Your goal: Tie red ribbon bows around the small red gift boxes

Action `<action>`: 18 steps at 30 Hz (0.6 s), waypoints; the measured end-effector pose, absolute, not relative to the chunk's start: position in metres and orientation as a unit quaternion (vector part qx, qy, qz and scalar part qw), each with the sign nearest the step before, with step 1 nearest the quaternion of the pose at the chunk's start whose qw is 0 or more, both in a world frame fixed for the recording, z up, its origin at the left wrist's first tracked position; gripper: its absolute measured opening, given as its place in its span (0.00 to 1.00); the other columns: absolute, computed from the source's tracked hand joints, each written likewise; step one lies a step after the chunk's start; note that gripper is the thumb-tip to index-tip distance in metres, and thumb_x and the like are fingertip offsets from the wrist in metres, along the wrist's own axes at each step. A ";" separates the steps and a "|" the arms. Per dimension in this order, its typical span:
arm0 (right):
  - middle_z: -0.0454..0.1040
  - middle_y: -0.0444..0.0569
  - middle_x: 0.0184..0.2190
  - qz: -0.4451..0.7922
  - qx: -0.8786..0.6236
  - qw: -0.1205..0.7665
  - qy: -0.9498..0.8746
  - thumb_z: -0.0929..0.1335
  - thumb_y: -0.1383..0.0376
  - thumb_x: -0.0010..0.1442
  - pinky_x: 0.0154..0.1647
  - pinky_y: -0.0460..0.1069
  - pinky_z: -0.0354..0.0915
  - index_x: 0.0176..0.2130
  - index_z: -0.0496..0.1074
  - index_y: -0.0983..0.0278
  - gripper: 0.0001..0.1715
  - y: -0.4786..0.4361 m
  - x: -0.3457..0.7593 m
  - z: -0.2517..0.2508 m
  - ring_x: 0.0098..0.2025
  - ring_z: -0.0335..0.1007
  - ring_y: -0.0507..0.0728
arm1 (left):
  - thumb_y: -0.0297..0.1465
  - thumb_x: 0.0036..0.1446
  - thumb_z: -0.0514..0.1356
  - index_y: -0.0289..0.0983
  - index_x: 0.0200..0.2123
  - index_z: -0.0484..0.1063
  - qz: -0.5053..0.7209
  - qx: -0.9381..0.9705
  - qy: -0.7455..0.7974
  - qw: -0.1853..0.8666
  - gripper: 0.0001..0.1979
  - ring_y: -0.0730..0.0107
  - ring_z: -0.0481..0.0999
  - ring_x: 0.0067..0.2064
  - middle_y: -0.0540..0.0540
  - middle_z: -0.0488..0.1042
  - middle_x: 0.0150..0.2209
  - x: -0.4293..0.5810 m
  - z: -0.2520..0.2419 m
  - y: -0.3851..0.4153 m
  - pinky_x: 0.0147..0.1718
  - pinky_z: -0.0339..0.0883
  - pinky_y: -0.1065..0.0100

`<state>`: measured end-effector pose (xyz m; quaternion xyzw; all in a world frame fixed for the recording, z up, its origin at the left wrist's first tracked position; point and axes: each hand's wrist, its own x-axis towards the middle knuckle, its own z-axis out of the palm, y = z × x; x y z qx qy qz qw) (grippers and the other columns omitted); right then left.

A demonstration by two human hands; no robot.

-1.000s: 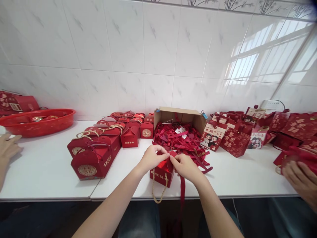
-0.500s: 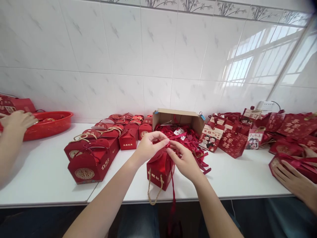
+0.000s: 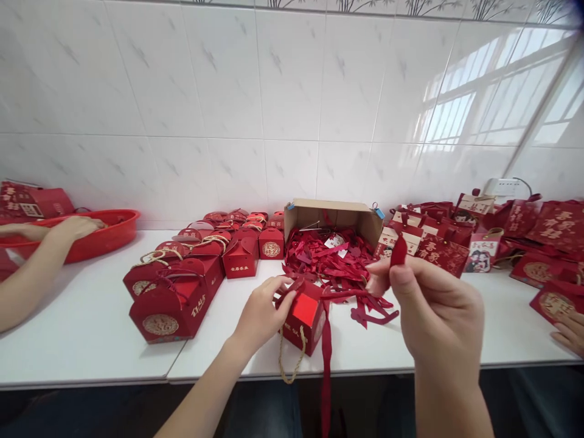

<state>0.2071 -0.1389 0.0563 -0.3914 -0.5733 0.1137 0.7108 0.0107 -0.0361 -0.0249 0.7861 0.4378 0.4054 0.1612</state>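
A small red gift box (image 3: 305,317) with a rope handle stands near the front edge of the white table (image 3: 91,316). My left hand (image 3: 262,313) grips the box's left side and top flap. Raised close to the camera, my right hand (image 3: 435,307) pinches the end of a dark red ribbon (image 3: 398,250). That ribbon runs back to the box top, and another length (image 3: 325,365) hangs down over the table edge.
An open cardboard box (image 3: 335,218) spills red ribbons behind. Finished red boxes (image 3: 171,292) stand at left, red gift bags (image 3: 438,252) at right. A red basin (image 3: 98,234) holds another person's hand (image 3: 75,228). Another hand (image 3: 568,331) rests at far right.
My right hand has pulled up and right, away from the box, drawing the ribbon with it. My left hand dropped from the top to the box's side. The person at left reached into the basin.
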 end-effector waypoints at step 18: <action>0.70 0.56 0.45 -0.080 -0.565 0.200 -0.797 0.60 0.61 0.64 0.42 0.55 0.62 0.38 0.76 0.62 0.16 -0.049 0.157 -0.006 0.49 0.61 0.64 | 0.36 0.54 0.56 0.39 0.42 0.61 0.536 0.631 0.458 0.325 0.14 0.72 0.71 0.26 0.52 0.71 0.26 0.008 -0.043 -0.043 0.26 0.64 0.72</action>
